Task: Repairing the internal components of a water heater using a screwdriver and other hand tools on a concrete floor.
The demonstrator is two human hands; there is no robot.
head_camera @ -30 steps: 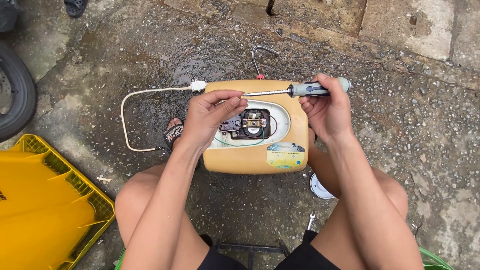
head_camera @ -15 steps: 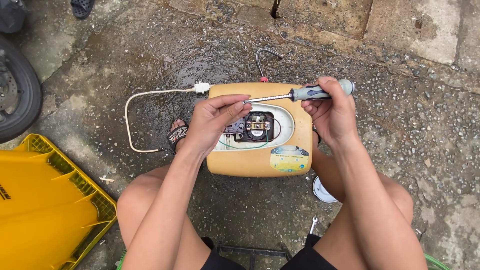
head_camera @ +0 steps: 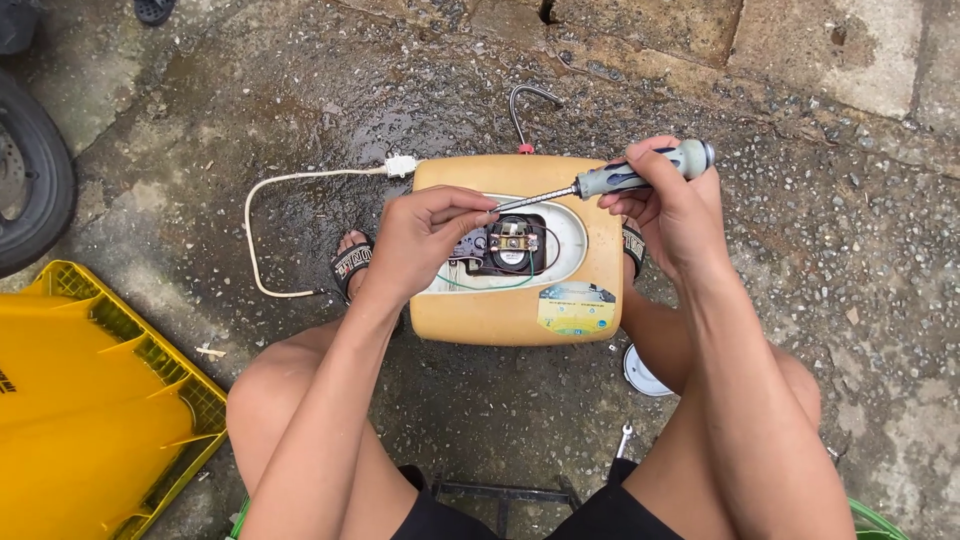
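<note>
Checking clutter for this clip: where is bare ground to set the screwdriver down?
Bare concrete right of the heater, beyond the right hand; also between the cord and the tyre. Crowded near the knees: white cap, wrench, yellow crate.

Open wet concrete above tan housing except grey hook. Left side: white cable loop, yellow crate, tyre. Right side gravel free; white cap near knee.
</note>
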